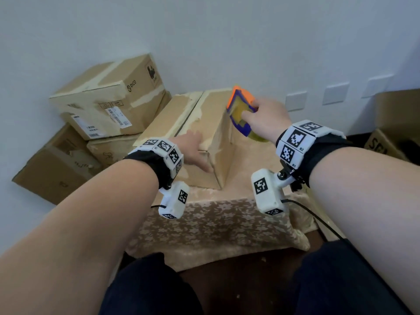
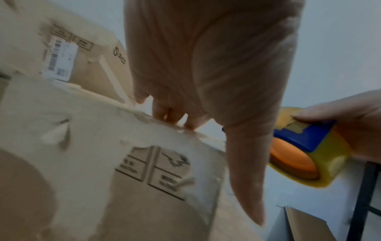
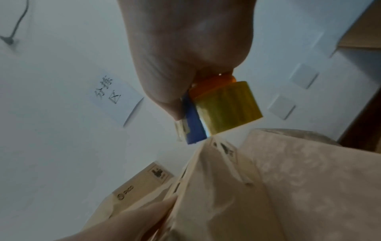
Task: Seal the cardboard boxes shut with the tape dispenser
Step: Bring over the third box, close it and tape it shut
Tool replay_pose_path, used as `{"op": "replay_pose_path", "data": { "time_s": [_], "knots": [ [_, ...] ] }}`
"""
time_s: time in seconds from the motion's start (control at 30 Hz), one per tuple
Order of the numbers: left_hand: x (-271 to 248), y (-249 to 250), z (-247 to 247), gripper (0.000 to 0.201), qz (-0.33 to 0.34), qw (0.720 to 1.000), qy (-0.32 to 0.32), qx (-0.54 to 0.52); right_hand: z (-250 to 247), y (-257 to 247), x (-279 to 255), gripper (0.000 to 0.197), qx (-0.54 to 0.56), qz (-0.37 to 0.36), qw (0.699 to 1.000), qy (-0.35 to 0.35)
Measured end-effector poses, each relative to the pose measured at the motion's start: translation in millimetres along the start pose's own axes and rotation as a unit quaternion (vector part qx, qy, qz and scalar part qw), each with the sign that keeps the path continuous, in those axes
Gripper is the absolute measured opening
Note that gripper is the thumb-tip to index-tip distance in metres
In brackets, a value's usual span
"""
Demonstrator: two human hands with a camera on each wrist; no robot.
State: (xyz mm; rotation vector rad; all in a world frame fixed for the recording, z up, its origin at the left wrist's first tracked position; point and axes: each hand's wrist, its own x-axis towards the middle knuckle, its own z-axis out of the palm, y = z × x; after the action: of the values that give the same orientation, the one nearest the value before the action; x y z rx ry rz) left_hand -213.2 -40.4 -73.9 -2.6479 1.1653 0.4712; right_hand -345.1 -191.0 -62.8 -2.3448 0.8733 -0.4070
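Note:
A cardboard box [image 1: 204, 123] with closed flaps sits on a cloth-covered table [image 1: 216, 223]; old tape runs along its seam. My left hand [image 1: 193, 146] lies flat on the box's near top edge, fingers straight [image 2: 171, 114], thumb down the front face. My right hand [image 1: 263, 119] grips a blue and orange tape dispenser [image 1: 241, 108] holding a yellowish tape roll [image 3: 226, 106]. The dispenser hovers at the box's far right top corner [image 3: 212, 141]. In the left wrist view the dispenser [image 2: 303, 146] is to the right of my thumb.
Several taped cardboard boxes [image 1: 106, 96] are stacked against the wall at the left, one tilted on top. An open box [image 1: 395, 137] stands at the right edge. White wall plates [image 1: 336, 93] and a paper sign [image 3: 115, 97] are on the wall.

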Motion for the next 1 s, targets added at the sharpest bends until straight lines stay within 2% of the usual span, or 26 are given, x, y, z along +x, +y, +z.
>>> {"op": "replay_pose_path", "data": {
  "time_s": [0.1,0.17,0.23,0.3,0.4,0.7,0.8,0.9,1.0],
  "knots": [
    [-8.3,-23.2,1.2,0.120,0.043,0.999,0.016,0.018,5.5,-24.6,-2.7,0.020,-0.021,-0.031,0.999,0.026],
    [-11.4,-36.7,8.2,0.105,0.063,0.994,0.073,0.040,12.8,-38.2,-1.8,0.020,-0.037,-0.056,0.998,0.014],
    [-11.3,-45.8,17.1,0.086,0.081,0.988,0.124,0.051,19.7,-48.9,-0.1,0.029,-0.067,-0.087,0.994,-0.006],
    [-9.5,-50.5,24.8,0.070,0.086,0.983,0.156,0.042,27.9,-56.3,4.0,0.033,-0.091,-0.121,0.988,0.000],
    [-5.4,-55.6,30.5,0.055,0.092,0.979,0.180,0.006,44.7,-62.9,14.3,0.034,-0.102,-0.125,0.987,-0.002],
    [-2.5,-63.4,34.1,0.051,0.133,0.978,0.163,-0.005,72.4,-66.6,27.7,0.042,-0.044,-0.129,0.991,-0.008],
    [-5.9,-60.7,33.3,0.052,0.125,0.981,0.149,-0.004,62.2,-60.4,19.3,0.048,-0.043,-0.135,0.990,0.025],
    [-10.0,-56.3,30.8,0.052,0.117,0.985,0.130,0.001,50.1,-51.6,7.8,0.031,-0.037,-0.146,0.988,0.041],
    [-15.0,-51.2,27.7,0.051,0.112,0.988,0.107,0.012,44.3,-38.9,-1.1,0.019,-0.056,-0.175,0.983,0.005]
  ]
}}
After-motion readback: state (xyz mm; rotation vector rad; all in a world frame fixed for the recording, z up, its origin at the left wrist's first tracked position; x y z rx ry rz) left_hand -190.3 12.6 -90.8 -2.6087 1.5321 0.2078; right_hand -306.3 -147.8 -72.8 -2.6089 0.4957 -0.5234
